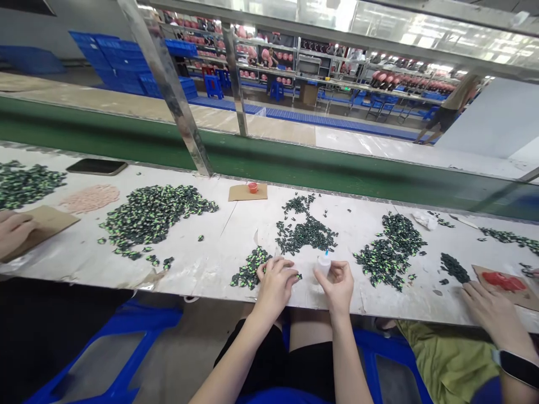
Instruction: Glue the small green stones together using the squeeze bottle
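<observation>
At the near table edge, the right hand (pixel 338 285) grips one small white bottle (pixel 324 264) upright, while the left hand (pixel 275 278), fingers curled, rests against one of six heaps of green-black parts (pixel 249 268); its contents cannot be seen.

Nothing here can be read. The small white bottle (pixel 323 265) at the front edge of the bench (pixel 236 224) shows no label I can make out. The dark phone (pixel 96 166) near the bench's back left edge has a blank screen. The cardboard pieces carry no print, and the goods on the far shelves are too blurred for lettering.
</observation>
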The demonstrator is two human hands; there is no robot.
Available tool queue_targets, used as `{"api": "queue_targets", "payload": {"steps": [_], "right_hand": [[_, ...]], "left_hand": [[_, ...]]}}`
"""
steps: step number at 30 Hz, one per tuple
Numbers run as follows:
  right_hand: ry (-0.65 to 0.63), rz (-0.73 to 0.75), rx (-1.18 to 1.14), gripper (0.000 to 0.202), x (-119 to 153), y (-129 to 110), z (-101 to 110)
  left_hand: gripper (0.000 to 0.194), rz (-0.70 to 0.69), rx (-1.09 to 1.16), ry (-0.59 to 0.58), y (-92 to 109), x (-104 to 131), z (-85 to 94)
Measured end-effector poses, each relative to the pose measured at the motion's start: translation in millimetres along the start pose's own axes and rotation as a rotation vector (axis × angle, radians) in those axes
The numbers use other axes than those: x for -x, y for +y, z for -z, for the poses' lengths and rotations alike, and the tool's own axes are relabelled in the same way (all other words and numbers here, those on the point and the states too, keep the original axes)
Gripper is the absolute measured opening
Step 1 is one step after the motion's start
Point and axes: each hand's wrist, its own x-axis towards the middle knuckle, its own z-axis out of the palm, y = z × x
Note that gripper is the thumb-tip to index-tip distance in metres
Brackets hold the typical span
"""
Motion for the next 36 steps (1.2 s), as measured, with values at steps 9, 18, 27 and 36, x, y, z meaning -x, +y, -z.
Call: {"api": "queue_targets", "payload": {"steps": [9,18,27,36], "right_hand": [[-0.275,-0.012,0.173,0.051,-15,-8,-7],[-0.343,0.112,0.497,0.038,-65,-19,47],[-0.258,0.183,0.638,0.03,-73,-1,25],[-0.213,0.21,0.857,0.019,-77,-6,29]], "left_hand": [[0.021,-0.047,0.016,0.016,-7,8,-4.9],[0.018,-0.036,0.11,0.073,-11,11,-7.1],[0.015,-0.013,0.123,0.04,-13,15,-1.0],[0.017,0.028,0.203,0.053,-5,15,4.0]]}}
